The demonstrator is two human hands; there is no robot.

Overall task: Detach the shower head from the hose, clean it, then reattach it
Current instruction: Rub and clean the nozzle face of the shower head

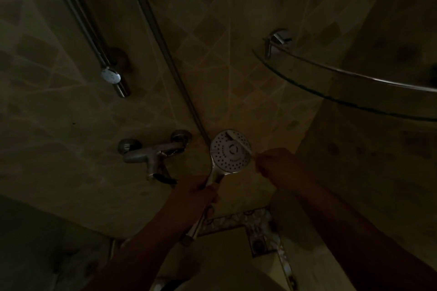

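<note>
Left hand point(201, 190) grips shower head point(230, 151) handle, near centre, right of mixer tap point(153, 152). Right hand point(275, 160) curled at faceplate edge, maybe pinching small tool; too dark. Risk: wet handle slips, head drops on tiles.

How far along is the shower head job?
Done: the round chrome shower head looks off the hose; its handle end shows nothing attached, though the frame is dark. In hand: left hand grips the handle, face toward the camera; right hand is at its rim, curled, apparently cleaning. Left: finish cleaning, reattach.
</note>
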